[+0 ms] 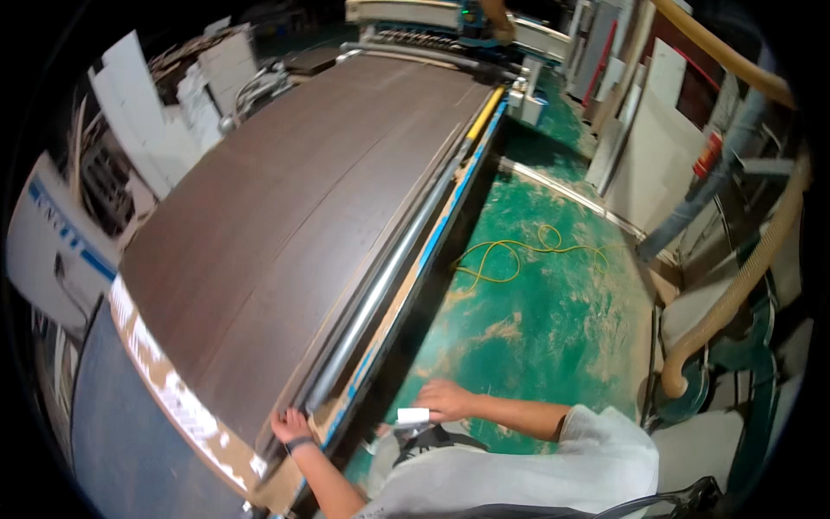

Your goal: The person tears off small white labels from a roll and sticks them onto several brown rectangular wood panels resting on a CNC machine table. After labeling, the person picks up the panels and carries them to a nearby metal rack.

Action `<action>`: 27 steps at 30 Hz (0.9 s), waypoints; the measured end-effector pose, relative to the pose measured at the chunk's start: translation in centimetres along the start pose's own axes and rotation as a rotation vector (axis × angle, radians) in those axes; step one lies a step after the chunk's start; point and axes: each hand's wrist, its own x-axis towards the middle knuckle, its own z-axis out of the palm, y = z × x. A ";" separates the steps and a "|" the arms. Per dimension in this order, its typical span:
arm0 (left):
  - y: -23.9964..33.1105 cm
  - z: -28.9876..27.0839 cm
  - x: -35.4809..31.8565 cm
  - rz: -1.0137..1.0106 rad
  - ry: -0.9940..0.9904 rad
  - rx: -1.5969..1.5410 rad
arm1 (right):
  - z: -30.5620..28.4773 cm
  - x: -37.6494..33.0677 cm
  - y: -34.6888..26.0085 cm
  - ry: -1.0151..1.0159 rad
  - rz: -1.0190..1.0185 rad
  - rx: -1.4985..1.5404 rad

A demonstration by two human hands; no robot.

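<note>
A large dark brown board (285, 208) lies on the long machine bed, with thin lines running along its length. My left hand (292, 427), with a dark band at the wrist, is at the board's near right corner. Its fingers close over the edge; whether they grip the board or the narrow strip beside it is hard to see. Close to my body, my right hand (445, 400) has its fingers curled at a small white block-like thing (413, 415), which sticks out past the thumb. Its kind cannot be made out.
A metal rail (380, 290) runs along the bed's right side. The machine's gantry (432, 22) stands at the far end. A yellow cord (510, 251) lies on the dusty green floor (536, 329). Offcut panels (134, 108) lean at left; a ribbed hose (735, 298) hangs at right.
</note>
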 end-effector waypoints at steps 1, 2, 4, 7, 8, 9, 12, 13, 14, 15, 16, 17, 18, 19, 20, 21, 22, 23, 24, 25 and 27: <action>0.5 0.0 0.5 -0.025 0.009 -0.030 | -0.3 1.1 0.6 0.025 -0.040 0.065; 0.8 0.1 1.4 -0.072 0.016 -0.014 | -1.0 2.4 1.2 0.009 -0.070 0.059; 1.5 -2.4 5.0 -0.102 0.020 -0.013 | -0.5 4.7 1.7 -0.036 -0.111 0.100; 0.7 2.7 2.2 0.007 0.115 -0.053 | 0.4 8.1 1.1 0.027 -0.084 0.125; 1.1 1.6 4.0 0.028 0.251 -0.052 | 0.8 9.4 0.1 0.097 -0.082 0.218; 1.5 0.7 5.6 0.050 0.388 -0.053 | 1.4 10.5 -0.7 0.165 -0.083 0.313; -0.6 2.9 4.1 0.007 0.110 -0.149 | 1.8 10.4 -0.3 0.125 0.010 0.490; -0.7 2.1 4.7 -0.028 0.159 -0.184 | 1.3 10.4 0.4 0.059 -0.007 0.471; 0.5 1.4 5.6 -0.047 0.205 -0.208 | 0.8 10.6 1.1 0.008 -0.031 0.464; 1.7 0.5 6.2 -0.066 0.252 -0.235 | 0.2 10.7 1.8 -0.044 -0.055 0.456; 0.2 6.0 0.9 0.008 0.275 -0.177 | -0.6 9.8 3.4 -0.002 -0.030 0.415; 0.4 5.7 -0.1 0.042 0.204 -0.204 | -1.6 10.0 4.1 -0.109 -0.025 0.438; 0.1 5.9 -0.8 0.062 0.126 -0.223 | -1.7 9.6 5.1 -0.128 -0.032 0.466; 0.0 3.8 0.9 0.121 0.089 -0.269 | -1.7 9.9 6.0 -0.154 -0.053 0.497; -0.6 3.1 1.4 0.125 0.085 -0.319 | -1.8 10.0 6.6 -0.157 -0.060 0.534; -1.8 3.2 1.3 0.128 0.080 -0.372 | -1.8 10.2 7.3 -0.164 -0.069 0.568; -3.4 5.0 -0.5 0.199 0.137 -0.306 | -1.4 10.3 8.4 -0.183 -0.091 0.569; -3.8 6.6 -2.4 0.280 0.199 -0.245 | -1.4 11.0 8.5 -0.184 -0.129 0.623; -3.7 6.9 -0.6 0.351 0.219 -0.262 | -1.3 12.1 8.7 -0.209 -0.233 0.647; -3.9 5.7 1.3 0.440 0.257 -0.301 | -1.8 13.9 8.7 -0.258 -0.359 0.682; -4.7 3.4 4.3 0.452 0.343 -0.261 | -2.5 15.6 9.0 -0.338 -0.456 0.549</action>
